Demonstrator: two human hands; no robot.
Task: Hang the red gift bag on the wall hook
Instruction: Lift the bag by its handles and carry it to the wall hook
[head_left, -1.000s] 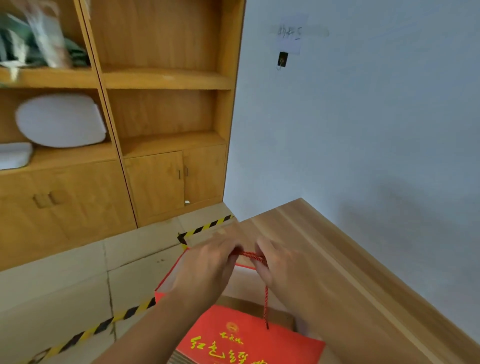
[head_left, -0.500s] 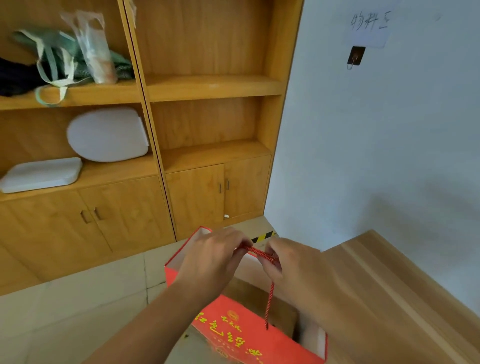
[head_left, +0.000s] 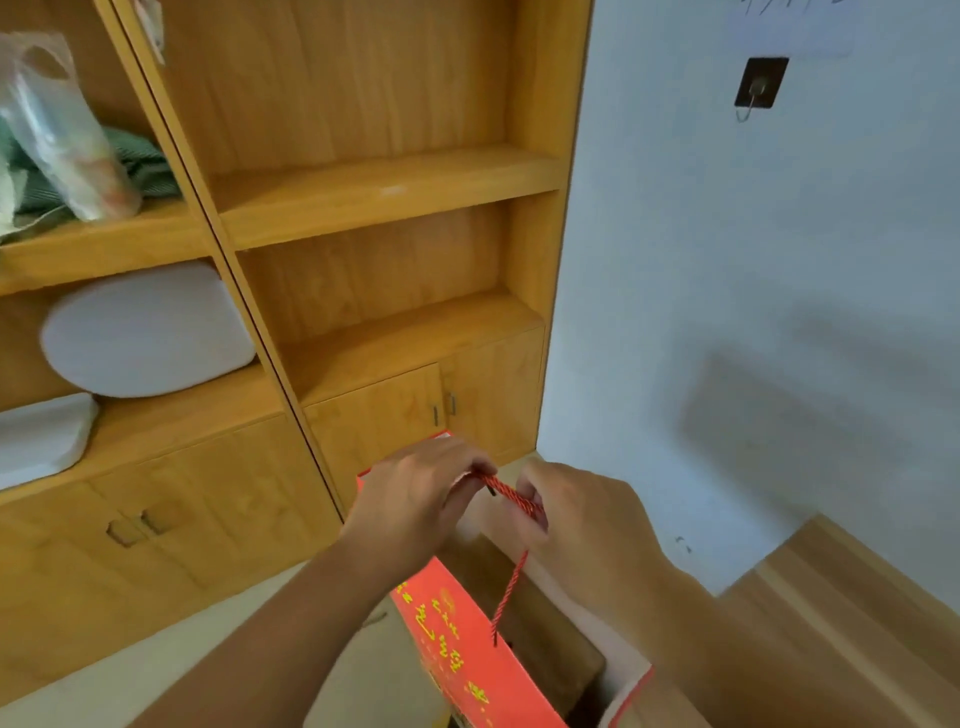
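Head view, looking down: both hands are up front, the left hand (head_left: 421, 499) and right hand (head_left: 582, 525) each pinched shut on the red cord handle (head_left: 511, 493), a short stretch of it pulled taut between them. Below hangs the red gift bag (head_left: 457, 634), mouth open, gold lettering on its near face, a brown box inside. Up on the far right, the wall hook (head_left: 759, 85) sits on the pale wall, well apart from the bag. Wooden shelving (head_left: 384, 192) fills the left; the bench (head_left: 841, 597) shows at the near right.
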